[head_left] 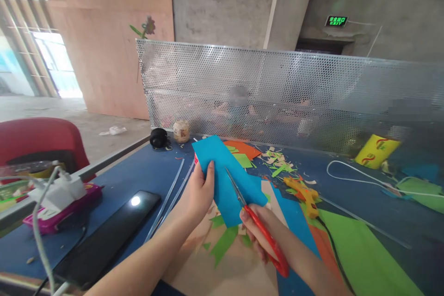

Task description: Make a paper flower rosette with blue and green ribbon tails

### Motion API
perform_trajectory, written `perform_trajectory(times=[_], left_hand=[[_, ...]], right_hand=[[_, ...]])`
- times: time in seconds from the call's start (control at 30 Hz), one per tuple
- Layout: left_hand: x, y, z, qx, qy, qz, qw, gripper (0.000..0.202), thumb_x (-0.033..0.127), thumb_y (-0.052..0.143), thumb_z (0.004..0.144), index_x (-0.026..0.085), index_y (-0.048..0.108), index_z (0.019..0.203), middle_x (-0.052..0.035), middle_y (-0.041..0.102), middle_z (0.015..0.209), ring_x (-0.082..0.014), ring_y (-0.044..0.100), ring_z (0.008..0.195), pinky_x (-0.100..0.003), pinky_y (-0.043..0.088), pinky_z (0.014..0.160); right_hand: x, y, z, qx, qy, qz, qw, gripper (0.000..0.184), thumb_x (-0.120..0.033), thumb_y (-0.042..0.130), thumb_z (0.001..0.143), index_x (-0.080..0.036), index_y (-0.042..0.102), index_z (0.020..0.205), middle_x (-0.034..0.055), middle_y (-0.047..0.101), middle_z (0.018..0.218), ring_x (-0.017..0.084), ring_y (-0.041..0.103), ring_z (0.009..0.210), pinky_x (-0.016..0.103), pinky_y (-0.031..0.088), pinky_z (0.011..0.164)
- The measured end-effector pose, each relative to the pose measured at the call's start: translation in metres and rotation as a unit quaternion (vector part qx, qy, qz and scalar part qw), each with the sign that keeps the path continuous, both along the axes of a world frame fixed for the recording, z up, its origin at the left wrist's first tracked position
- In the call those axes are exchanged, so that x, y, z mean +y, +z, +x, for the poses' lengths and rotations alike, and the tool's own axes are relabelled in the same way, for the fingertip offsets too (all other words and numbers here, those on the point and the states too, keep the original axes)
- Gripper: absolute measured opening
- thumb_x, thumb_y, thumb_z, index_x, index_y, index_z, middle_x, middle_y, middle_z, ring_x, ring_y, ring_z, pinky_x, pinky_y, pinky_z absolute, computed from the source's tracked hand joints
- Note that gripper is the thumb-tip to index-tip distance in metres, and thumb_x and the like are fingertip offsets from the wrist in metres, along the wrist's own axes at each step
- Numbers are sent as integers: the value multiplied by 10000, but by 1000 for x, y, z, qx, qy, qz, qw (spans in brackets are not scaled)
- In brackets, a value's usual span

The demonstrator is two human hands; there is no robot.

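In the middle of the head view, a blue sheet of paper or card (224,199) is held up at a slant. My left hand (199,189) grips its left edge, thumb on top and fingers behind. My right hand (262,229) is closed on red-handled scissors (268,240) at the sheet's lower right. The scissor blades lie close together over the blue surface, pointing up and left; whether they touch it I cannot tell. Green scraps (224,243) and a pale sheet (194,268) lie on the table below my hands.
A yellow glue gun (305,194) lies right, beside green sheets (367,249). Paper clippings (277,159) are scattered behind. Left are a phone (107,240) with its light on, clear sticks (171,192) and a power strip (62,208). A perforated metal divider (208,74) borders the table (132,171).
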State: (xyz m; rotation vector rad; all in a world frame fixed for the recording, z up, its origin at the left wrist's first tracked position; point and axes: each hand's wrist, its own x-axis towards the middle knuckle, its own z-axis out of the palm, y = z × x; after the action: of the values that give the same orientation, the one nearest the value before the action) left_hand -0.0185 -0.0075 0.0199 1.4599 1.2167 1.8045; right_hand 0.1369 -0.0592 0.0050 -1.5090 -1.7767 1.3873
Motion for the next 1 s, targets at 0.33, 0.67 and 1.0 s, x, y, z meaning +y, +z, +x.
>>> perform_trajectory(times=[0.33, 0.67, 1.0], left_hand=[[2, -2, 0, 18, 12, 5, 1000, 222, 394, 438, 827, 212, 553, 879, -21, 631, 872, -183, 568, 798, -284, 440, 706], [-3, 0, 1, 23, 6, 8, 1000, 223, 390, 431, 832, 216, 560, 887, -20, 614, 840, -188, 561, 816, -281, 436, 703], [-1, -3, 1, 32, 11, -1, 999, 221, 397, 435, 830, 213, 474, 714, 20, 531, 685, -139, 492, 636, -243, 404, 592]], right_hand=[[-3, 3, 0, 9, -11, -5, 1000, 516, -723, 384, 721, -208, 379, 744, -96, 399, 495, 53, 376, 249, 163, 307, 229], [-6, 4, -2, 29, 3, 14, 999, 536, -743, 342, 720, -208, 353, 700, -87, 408, 520, 42, 361, 252, 166, 293, 245], [-8, 2, 0, 24, -9, 24, 999, 450, -648, 457, 747, -212, 357, 700, -98, 372, 495, 44, 361, 270, 152, 307, 248]])
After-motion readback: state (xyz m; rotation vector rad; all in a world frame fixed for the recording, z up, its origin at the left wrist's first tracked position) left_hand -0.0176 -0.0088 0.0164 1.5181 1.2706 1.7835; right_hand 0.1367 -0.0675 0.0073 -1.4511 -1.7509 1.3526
